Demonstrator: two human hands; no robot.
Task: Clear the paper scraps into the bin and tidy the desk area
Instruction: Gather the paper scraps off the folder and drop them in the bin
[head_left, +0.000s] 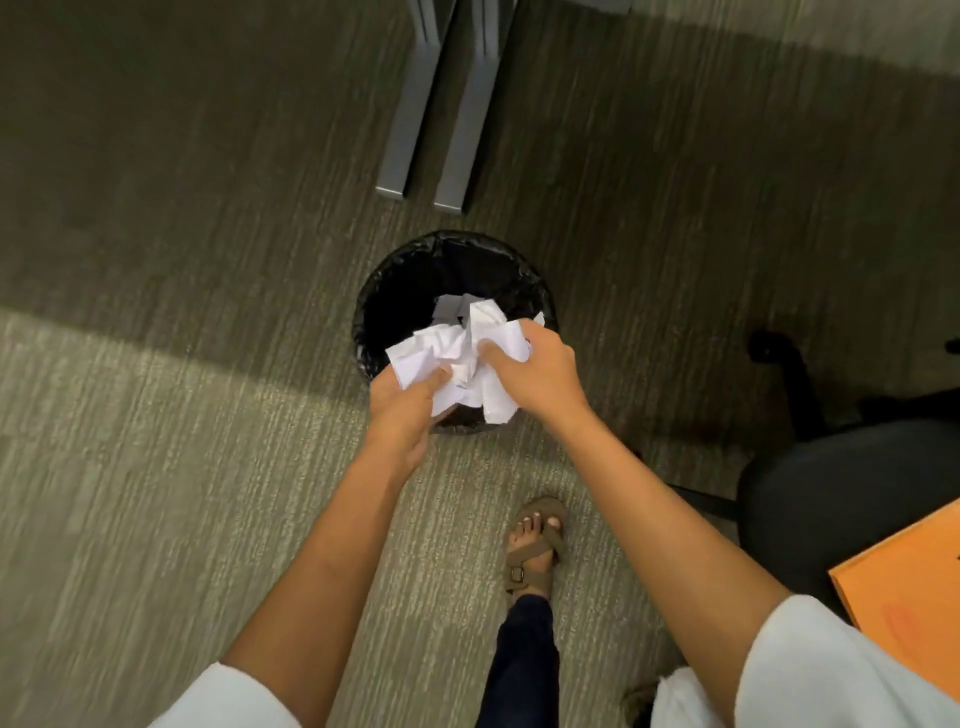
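dim indoor light | broad shadow band across carpet | slight motion blur | wide-angle bending at edges

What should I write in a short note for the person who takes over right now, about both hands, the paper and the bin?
Left hand: grips the lower left part of the crumpled paper scraps.
Right hand: grips the right part of the same bundle.
Position: the bundle is held over the open bin, which has a black liner and stands on the carpet.
Done: some white paper already lies inside the bin.
Left: let go of the bundle so it drops in, then tidy the desk area. Only an orange desk corner and a black chair show at the right, so I cannot tell what remains there.
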